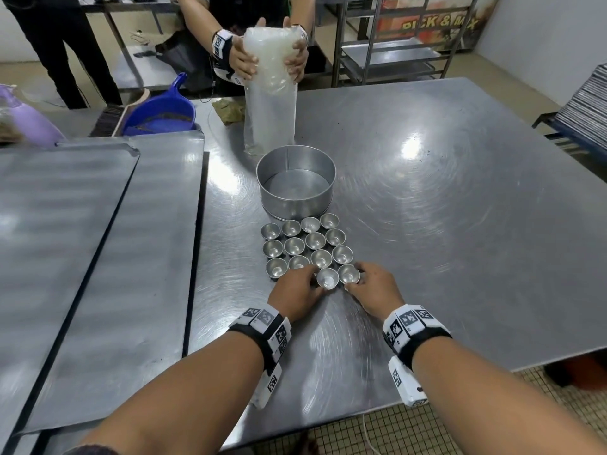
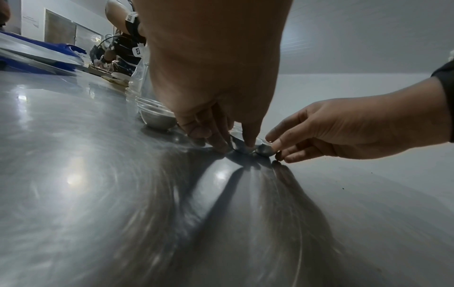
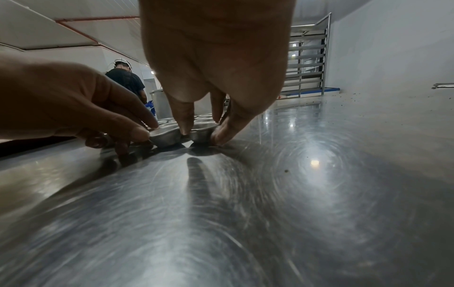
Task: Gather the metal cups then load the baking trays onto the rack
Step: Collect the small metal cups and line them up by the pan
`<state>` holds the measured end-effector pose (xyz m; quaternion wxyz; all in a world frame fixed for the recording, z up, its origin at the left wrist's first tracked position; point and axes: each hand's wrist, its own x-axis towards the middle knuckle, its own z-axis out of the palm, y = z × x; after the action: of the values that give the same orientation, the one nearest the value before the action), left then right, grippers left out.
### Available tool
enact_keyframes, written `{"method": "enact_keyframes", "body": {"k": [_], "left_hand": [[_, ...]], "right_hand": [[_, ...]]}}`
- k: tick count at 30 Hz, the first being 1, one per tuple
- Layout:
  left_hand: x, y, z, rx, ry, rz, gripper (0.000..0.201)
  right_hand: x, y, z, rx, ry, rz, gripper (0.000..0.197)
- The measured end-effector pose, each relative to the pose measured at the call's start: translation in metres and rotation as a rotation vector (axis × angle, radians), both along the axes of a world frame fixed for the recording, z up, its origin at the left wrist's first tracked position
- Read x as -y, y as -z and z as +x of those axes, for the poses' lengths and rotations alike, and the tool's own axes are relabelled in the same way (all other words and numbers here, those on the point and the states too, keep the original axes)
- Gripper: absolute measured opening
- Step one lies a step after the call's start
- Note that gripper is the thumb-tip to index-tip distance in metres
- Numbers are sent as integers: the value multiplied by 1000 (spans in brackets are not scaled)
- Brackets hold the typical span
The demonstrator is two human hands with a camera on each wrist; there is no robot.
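Observation:
Several small metal cups (image 1: 303,246) stand in a tight grid on the steel table (image 1: 427,241). My left hand (image 1: 310,281) pinches the nearest-row cup (image 1: 327,278), its fingers curled round the cup's sides (image 2: 242,149). My right hand (image 1: 356,280) pinches the neighbouring cup (image 1: 348,274) between thumb and fingers (image 3: 200,136). Both cups stand on the table, touching each other. Two large flat baking trays (image 1: 65,231) (image 1: 154,257) lie overlapped on the left. A metal rack (image 1: 387,57) stands beyond the table's far edge.
A round empty cake tin (image 1: 295,182) sits just behind the cups. Across the table another person holds a tall clear plastic bag (image 1: 271,93) upright. A blue dustpan (image 1: 161,113) lies at the far left, and stacked trays (image 1: 584,103) stand at the right.

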<state>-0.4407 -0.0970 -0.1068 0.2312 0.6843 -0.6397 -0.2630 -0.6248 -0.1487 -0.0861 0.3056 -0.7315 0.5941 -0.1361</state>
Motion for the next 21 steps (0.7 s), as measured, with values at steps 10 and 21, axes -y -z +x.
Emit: {"method": "enact_keyframes", "body": {"k": [10, 21], "left_hand": [[-8, -14, 39, -17, -53, -12, 33], [-129, -60, 243, 39, -417, -2, 41]], "right_hand": [[5, -20, 39, -97, 150, -53, 33], [-55, -43, 285, 3, -323, -102, 38]]}}
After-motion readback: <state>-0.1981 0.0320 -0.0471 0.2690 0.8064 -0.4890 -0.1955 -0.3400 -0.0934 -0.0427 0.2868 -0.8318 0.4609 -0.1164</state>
